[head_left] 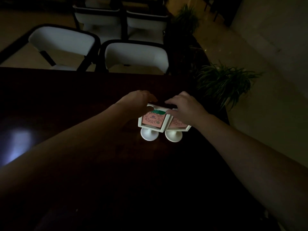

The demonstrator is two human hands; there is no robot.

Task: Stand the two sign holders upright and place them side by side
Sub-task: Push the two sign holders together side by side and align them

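Note:
Two white sign holders stand upright on round feet, touching side by side on the dark table. The left sign holder shows a pink card with a green strip at its top. The right sign holder is angled a little to the right, its pink card mostly covered. My left hand grips the top left corner of the left holder, thumb on its front. My right hand rests over the top of the right holder, thumb on the front near the seam between the frames.
Two white chairs with black frames are pushed up to the table's far edge, with more chairs behind. A potted plant stands just past the table's right edge. The room is dim; a light patch glares at the left of the table.

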